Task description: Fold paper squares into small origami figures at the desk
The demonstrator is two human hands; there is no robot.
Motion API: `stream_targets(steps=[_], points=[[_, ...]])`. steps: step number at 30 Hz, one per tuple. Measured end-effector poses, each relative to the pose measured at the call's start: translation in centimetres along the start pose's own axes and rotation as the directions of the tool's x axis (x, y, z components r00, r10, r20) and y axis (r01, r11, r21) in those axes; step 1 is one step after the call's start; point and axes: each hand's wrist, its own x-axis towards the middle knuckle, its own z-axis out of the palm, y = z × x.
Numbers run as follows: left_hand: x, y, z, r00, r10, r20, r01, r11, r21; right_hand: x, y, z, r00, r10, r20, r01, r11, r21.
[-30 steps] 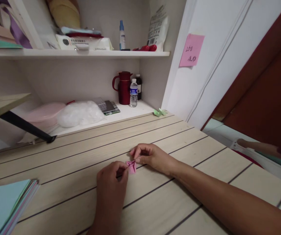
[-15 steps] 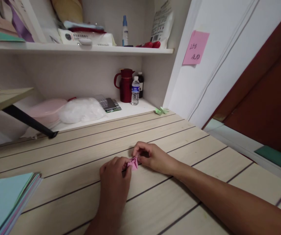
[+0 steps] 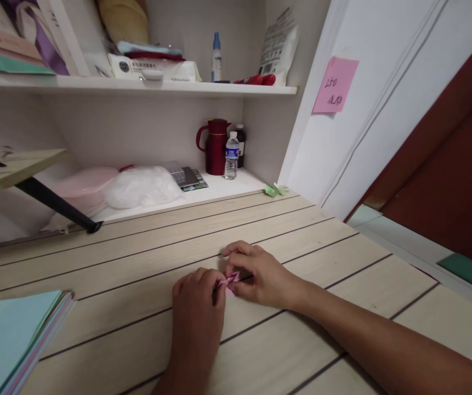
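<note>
A small folded piece of pink paper (image 3: 231,280) is held between my two hands, just over the middle of the wooden-plank table (image 3: 137,263). My left hand (image 3: 198,296) pinches its left side between thumb and forefinger. From the right, my right hand (image 3: 260,274) has its thumb and fingertips closed on the other side of the paper. Parts of the folds are covered by my fingers, so the full shape cannot be made out.
A stack of coloured paper (image 3: 17,334) lies at the near left. At the table's back edge sits a green folded paper (image 3: 276,190). Behind it a red jug (image 3: 216,147) and a water bottle (image 3: 231,156) stand on the shelf. A black leg (image 3: 55,202) supports a small stand at left.
My right hand's fingers have closed over the right side of the pink paper, which has turned and now shows less of its face. The view has shifted slightly.
</note>
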Motion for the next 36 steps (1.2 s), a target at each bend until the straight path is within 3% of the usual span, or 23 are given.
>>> stream_targets(steps=[6,20,30,36], points=[[0.1,-0.2,0.1,1.0,-0.013,0.011,0.013,1.0,-0.026,0.0,-0.4,0.0,1.0,-0.021,0.005,0.021,0.989,-0.147],[0.3,-1.1,0.2,0.993,-0.099,0.057,0.109,0.972,-0.207,0.2,0.3,-0.1,1.0,0.0,0.023,0.002,0.995,-0.1],[0.2,-1.1,0.4,0.993,-0.112,0.036,0.117,0.973,-0.198,0.5,0.3,0.2,0.998,0.044,-0.037,-0.044,0.999,0.013],[0.3,-0.5,0.3,0.994,-0.109,0.015,0.11,0.964,-0.243,0.3,0.1,0.9,0.997,0.048,-0.055,-0.053,0.994,-0.096]])
